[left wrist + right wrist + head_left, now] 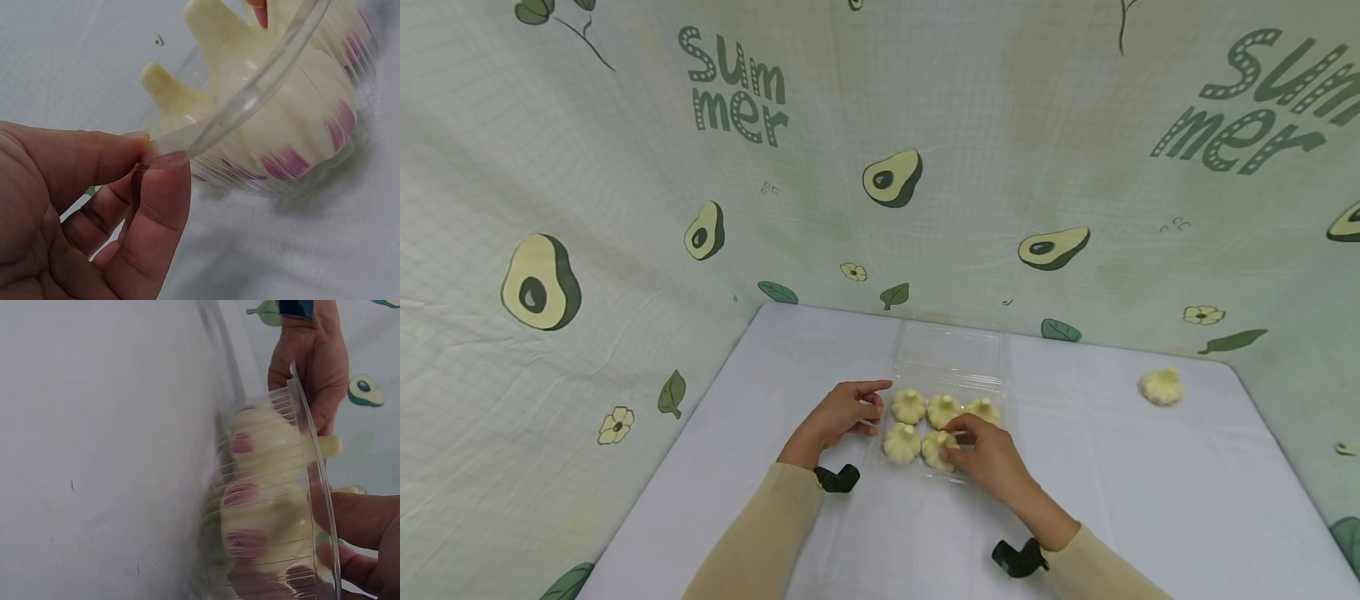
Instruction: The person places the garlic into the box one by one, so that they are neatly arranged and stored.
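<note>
A clear plastic box (247,100) holds several white garlic bulbs in two rows, stems upward, with purple streaks low on their sides. My left hand (847,410) is at the box's left side; in the left wrist view its thumb and finger pinch the rim. Inside the front row, my right hand (988,458) grips a garlic bulb (936,450) with thumb and fingers. That hand partly covers the back-right bulb (982,408) and hides the front-right spot. Seen from the right wrist, the box's ribbed wall (275,506) stands between the camera and the bulbs.
The box's transparent lid (951,350) lies folded back toward the rear cloth. One more garlic bulb (1162,387) sits apart on the white table (1150,475), far right. A patterned cloth (955,167) hangs behind and along the sides.
</note>
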{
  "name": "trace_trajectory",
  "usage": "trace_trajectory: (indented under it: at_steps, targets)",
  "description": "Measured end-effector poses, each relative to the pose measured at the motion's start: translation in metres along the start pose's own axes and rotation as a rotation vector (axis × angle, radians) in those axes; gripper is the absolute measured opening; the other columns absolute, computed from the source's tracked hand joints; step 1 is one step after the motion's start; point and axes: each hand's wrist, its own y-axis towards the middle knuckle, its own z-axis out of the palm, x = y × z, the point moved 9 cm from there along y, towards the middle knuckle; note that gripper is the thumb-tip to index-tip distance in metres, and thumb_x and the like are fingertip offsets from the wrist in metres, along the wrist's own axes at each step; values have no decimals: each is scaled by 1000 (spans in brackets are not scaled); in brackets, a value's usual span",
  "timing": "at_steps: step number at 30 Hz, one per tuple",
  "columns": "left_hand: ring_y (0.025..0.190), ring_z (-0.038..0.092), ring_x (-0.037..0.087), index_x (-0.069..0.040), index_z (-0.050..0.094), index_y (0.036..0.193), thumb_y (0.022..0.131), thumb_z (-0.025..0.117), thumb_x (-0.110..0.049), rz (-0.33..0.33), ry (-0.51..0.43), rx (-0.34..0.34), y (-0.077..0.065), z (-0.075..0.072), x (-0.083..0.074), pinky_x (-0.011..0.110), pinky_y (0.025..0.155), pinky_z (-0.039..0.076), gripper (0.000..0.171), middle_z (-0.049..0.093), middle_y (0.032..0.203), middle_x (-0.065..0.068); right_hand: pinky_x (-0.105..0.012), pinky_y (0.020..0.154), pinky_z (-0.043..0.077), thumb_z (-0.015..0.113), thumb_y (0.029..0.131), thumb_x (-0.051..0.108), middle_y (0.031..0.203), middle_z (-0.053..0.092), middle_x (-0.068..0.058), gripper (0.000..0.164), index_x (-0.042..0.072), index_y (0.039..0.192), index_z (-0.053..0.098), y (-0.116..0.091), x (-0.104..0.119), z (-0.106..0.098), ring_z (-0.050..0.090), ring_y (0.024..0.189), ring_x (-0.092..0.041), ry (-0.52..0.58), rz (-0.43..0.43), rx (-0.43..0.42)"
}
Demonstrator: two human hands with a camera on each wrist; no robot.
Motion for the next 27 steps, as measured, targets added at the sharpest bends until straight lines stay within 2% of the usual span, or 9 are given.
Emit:
trace_trajectory:
  at_steps: [9, 18, 27]
  targets:
    - [75, 58, 15, -12, 58, 153, 98, 65, 6, -5, 2, -3, -1, 0, 0, 26, 66, 60, 58, 60, 102, 7, -34, 78, 60, 90, 82, 14, 114, 73, -8, 36, 10, 110, 70, 1, -3, -1, 71, 114, -32, -15, 49, 5]
    - [74, 57, 15, -12, 59, 152, 98, 65, 6, -3, -3, -4, 1, 0, 1, 26, 65, 60, 58, 60, 103, 8, -36, 82, 61, 92, 80, 16, 118, 71, -9, 43, 6, 116, 69, 0, -5, -4, 70, 114, -30, -8, 54, 23]
    - [75, 57, 14, -12, 59, 152, 98, 66, 5, -7, 5, 1, 2, 0, 1, 26, 65, 60, 57, 60, 101, 4, -39, 88, 60, 90, 80, 12, 121, 70, -10, 47, 5, 121, 67, -2, -3, -8, 68, 114, -27, -4, 77, 38]
